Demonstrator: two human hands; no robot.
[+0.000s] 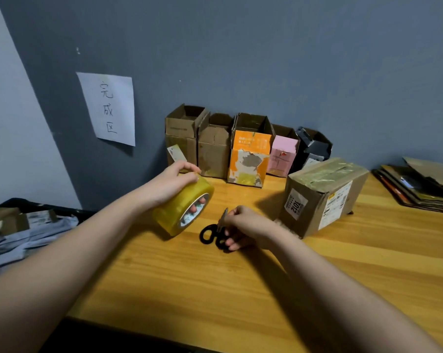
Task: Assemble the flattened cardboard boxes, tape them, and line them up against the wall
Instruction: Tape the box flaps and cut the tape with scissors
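Left hand wrapped around a big roll of yellowish clear tape, fingers poking through its core, roll tilted with its lower edge at or just above the wooden table. Right hand closed on black-handled scissors, blades shut and pointing away toward the wall, handles low against the table. Just right of that hand, a taped-up brown cardboard box lying on the table, labels on its near faces. Behind, lined up against the grey wall: five open-topped boxes, brown, brown, orange, pink, black. Far right, a stack of flattened cardboard. On the wall at left, a white paper sign with handwriting.
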